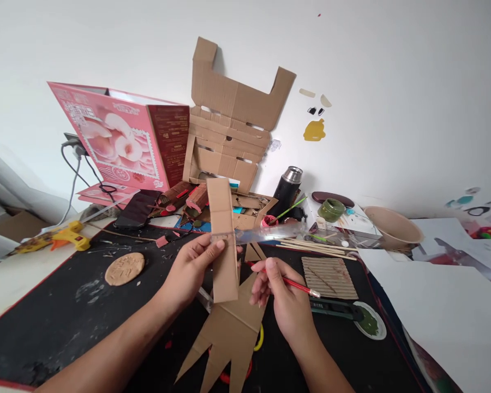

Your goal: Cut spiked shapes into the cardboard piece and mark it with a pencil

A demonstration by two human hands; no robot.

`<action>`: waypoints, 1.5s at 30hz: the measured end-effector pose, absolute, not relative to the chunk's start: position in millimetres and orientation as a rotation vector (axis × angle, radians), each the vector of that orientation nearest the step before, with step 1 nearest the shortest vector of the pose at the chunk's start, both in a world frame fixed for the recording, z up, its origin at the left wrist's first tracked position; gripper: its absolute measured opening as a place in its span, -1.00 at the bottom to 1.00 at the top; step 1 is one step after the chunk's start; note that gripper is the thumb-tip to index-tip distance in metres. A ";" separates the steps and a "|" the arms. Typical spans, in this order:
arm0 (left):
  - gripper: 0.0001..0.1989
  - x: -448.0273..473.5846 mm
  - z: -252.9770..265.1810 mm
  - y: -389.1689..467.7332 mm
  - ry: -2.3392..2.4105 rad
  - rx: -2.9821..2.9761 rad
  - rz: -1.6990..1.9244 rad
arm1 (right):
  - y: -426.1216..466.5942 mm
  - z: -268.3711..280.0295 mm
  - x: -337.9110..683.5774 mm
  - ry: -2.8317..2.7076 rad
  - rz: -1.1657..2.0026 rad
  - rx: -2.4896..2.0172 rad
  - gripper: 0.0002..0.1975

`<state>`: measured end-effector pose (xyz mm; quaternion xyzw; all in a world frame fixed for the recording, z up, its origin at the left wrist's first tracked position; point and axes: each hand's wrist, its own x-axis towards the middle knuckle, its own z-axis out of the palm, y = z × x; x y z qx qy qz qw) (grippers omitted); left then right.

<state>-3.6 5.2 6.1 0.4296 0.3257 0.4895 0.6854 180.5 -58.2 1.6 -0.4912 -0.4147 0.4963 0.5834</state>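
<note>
My left hand (pixel 197 266) pinches a folded cardboard strip (pixel 222 215) near its middle and keeps it upright above the mat. A clear plastic ruler (pixel 265 233) sticks out to the right from behind or beside the strip; how it is held is partly hidden. In my right hand (pixel 285 289) is a red pencil (pixel 298 284), its eraser end toward the right and its tip near the strip. Below both hands a cardboard piece with pointed ends (pixel 233 322) lies on the black mat. Scissors with red and yellow handles (pixel 259 338) show partly under it.
At left are an orange glue gun (pixel 71 237) and a round tan disc (pixel 125 269). A pink box (pixel 118 139) and cut cardboard (pixel 233 120) stand behind. Right are a black thermos (pixel 285 188), wooden sticks (pixel 319 249), corrugated cardboard (pixel 329 278), a green cutter (pixel 335 310) and a bowl (pixel 393 226).
</note>
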 end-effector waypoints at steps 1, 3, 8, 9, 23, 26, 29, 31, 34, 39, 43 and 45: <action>-0.60 -5.3 6.5 7.9 0.758 0.969 1.151 | -58.9 0.8 179.5 -0.984 1.158 -1.145 -0.35; -0.57 -7.1 6.8 12.0 0.811 1.008 1.227 | -60.4 -0.3 177.6 -1.009 1.155 -1.129 -0.36; -0.54 -3.1 3.7 11.5 0.861 1.109 1.168 | -63.0 2.1 177.2 -1.011 1.094 -1.057 -0.39; -0.55 -1.4 2.9 9.9 0.849 1.119 1.137 | -63.4 2.9 177.9 -1.012 1.069 -1.046 -0.40; -0.65 7.1 0.0 -6.8 0.730 1.128 0.882 | -69.0 2.6 183.0 -1.119 0.859 -1.050 -0.50; -0.66 7.4 -1.1 -9.2 0.709 1.133 0.849 | -69.4 1.1 183.1 -1.139 0.842 -1.065 -0.52; -0.65 7.0 -2.3 -10.3 0.709 1.149 0.830 | -70.2 0.4 183.0 -1.158 0.837 -1.064 -0.52; -0.64 6.5 -2.8 -10.4 0.718 1.165 0.825 | -70.3 0.4 183.0 -1.162 0.832 -1.067 -0.52; -0.63 5.8 -3.0 -10.5 0.719 1.183 0.821 | -69.6 0.2 183.2 -1.170 0.823 -1.059 -0.52; -0.64 5.6 -1.7 -10.8 0.705 1.193 0.825 | -67.9 -1.5 183.6 -1.186 0.819 -1.036 -0.54; -0.66 5.6 -2.1 -11.4 0.697 1.204 0.822 | -67.6 -1.9 183.4 -1.194 0.823 -1.031 -0.55; -0.66 5.6 -2.9 -11.7 0.696 1.210 0.821 | -67.5 -1.7 183.2 -1.201 0.819 -1.029 -0.56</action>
